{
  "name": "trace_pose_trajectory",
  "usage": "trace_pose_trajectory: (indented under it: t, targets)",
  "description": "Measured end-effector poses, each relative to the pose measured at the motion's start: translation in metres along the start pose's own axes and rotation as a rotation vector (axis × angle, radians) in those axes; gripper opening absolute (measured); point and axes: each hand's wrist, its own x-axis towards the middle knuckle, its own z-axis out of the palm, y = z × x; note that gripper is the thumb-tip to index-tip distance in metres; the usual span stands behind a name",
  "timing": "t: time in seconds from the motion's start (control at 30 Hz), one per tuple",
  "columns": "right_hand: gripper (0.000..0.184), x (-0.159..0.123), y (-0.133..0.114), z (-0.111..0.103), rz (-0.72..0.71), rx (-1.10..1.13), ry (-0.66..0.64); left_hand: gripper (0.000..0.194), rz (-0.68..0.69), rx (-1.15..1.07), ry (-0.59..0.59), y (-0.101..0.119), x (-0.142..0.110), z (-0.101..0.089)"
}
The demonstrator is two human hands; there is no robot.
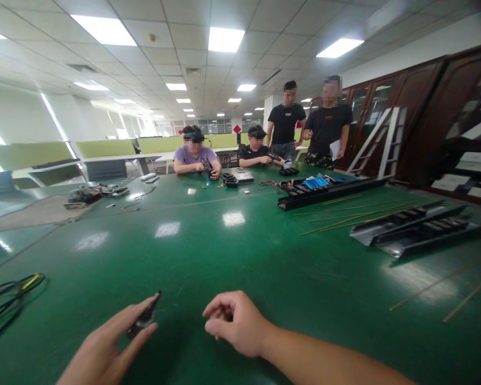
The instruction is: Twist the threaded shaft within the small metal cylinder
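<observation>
My left hand [108, 345] is at the bottom of the view, over the green table [208, 256]. Its thumb and fingers pinch a small dark, narrow part [144, 318] that points up and away from me. My right hand [235, 322] rests just right of it on the table, its fingers curled into a loose fist with nothing visible inside. A small gap separates the two hands.
Black cables [12, 297] lie at the left edge. Long black metal trays [417, 230] and thin rods [356, 218] lie on the right. Another black tray with blue parts [324, 188] sits farther back. Two seated people [194, 155] work at the far end; two people [308, 125] stand behind them.
</observation>
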Motion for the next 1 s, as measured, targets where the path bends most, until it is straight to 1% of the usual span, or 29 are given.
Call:
trace_pose_trajectory:
  t: [0.03, 0.07, 0.1, 0.17, 0.23, 0.3, 0.4, 0.43, 0.5, 0.6, 0.7, 0.8, 1.0]
  targets:
    - [0.025, 0.000, 0.000, -0.001, -0.023, -0.022, 0.060, 0.044, 0.081, 0.001, -0.108, 0.010, 0.008, 0.009]
    - [0.028, 0.001, 0.001, -0.001, -0.043, -0.048, 0.104, 0.040, 0.132, 0.000, -0.174, 0.022, 0.016, 0.017]
    - [0.033, 0.001, 0.002, -0.002, -0.061, -0.077, 0.129, 0.036, 0.176, -0.012, -0.213, 0.033, 0.022, 0.026]
    - [0.043, 0.002, 0.004, -0.003, -0.086, -0.132, 0.134, 0.034, 0.225, -0.045, -0.274, 0.050, 0.028, 0.040]
    - [0.048, 0.001, 0.006, -0.004, -0.114, -0.177, 0.116, 0.032, 0.243, -0.070, -0.318, 0.056, 0.025, 0.050]
    - [0.051, 0.001, 0.007, -0.004, -0.132, -0.205, 0.103, 0.033, 0.244, -0.087, -0.327, 0.051, 0.017, 0.057]
    - [0.051, -0.001, 0.006, -0.003, -0.141, -0.225, 0.094, 0.043, 0.194, -0.113, -0.248, 0.035, 0.003, 0.062]
    - [0.050, -0.001, 0.005, -0.003, -0.142, -0.232, 0.092, 0.043, 0.176, -0.117, -0.230, 0.031, 0.000, 0.063]
    - [0.050, -0.002, 0.003, -0.003, -0.144, -0.244, 0.083, 0.034, 0.175, -0.110, -0.236, 0.026, -0.002, 0.063]
    - [0.048, -0.003, 0.002, -0.003, -0.154, -0.272, 0.074, 0.020, 0.239, -0.112, -0.256, 0.027, 0.001, 0.062]
    - [0.045, -0.005, 0.001, -0.003, -0.179, -0.309, 0.069, 0.020, 0.281, -0.143, -0.232, 0.029, 0.004, 0.062]
    - [0.042, -0.007, 0.000, -0.003, -0.209, -0.354, 0.067, 0.019, 0.265, -0.156, -0.238, 0.030, 0.003, 0.063]
    - [0.034, -0.010, -0.003, -0.002, -0.255, -0.399, 0.062, 0.013, 0.249, -0.169, -0.293, 0.034, 0.001, 0.063]
